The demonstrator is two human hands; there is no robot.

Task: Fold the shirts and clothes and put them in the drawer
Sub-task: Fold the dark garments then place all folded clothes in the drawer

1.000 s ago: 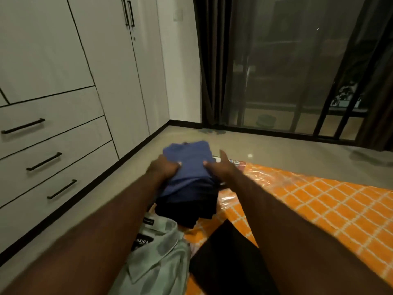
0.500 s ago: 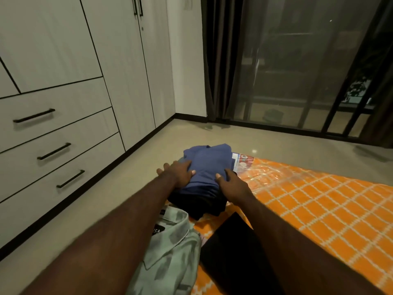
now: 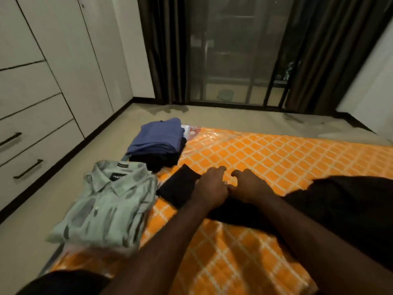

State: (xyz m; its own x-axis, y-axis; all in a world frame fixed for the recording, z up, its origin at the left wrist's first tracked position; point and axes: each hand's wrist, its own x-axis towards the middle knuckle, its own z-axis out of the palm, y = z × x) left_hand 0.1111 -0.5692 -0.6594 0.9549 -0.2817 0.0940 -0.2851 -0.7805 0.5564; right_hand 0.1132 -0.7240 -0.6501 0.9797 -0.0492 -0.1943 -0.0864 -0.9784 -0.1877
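Black cloth, a dark garment (image 3: pixel 331 211) spread over the orange checked plastic-covered mattress (image 3: pixel 265 154), is what I am working now. My left hand (image 3: pixel 209 188) and right hand (image 3: pixel 247 185) sit side by side on its near edge, fingers curled; whether they pinch the fabric I cannot tell through the blur. To fold it well I would take a firm hold of the edge with both hands, smooth the creases, then lay it over squarely. Beside it lie the folded pale green collared shirt (image 3: pixel 106 205) and the folded blue-on-black stack (image 3: pixel 158 141). White drawers with dark handles (image 3: pixel 32 145) stand closed at left.
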